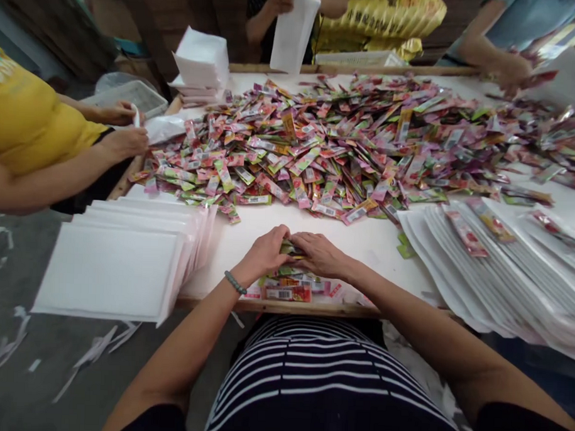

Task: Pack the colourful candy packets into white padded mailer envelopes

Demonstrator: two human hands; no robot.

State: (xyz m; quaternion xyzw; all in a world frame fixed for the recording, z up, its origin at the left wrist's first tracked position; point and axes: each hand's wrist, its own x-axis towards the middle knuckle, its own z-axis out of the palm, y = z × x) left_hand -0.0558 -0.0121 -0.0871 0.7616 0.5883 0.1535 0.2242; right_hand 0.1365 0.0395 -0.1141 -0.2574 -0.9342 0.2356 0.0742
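At the near edge of the white table, my left hand (270,251) and my right hand (319,253) are curled from both sides around a small bundle of snack packets (292,248). The fingers cover most of the bundle. Just below my hands, more packets (287,293) lie flat near the wooden edge, one red with a barcode. Beyond my hands spreads a big heap of small colourful packets (327,154), mostly pink, red and green. A beaded bracelet circles my left wrist.
White envelopes or bags are stacked at left (111,266) and fanned at right (493,267), with loose packets on the right ones. Another white stack (203,58) stands far left. A person in yellow (36,119) works at left; others stand across the table (450,73).
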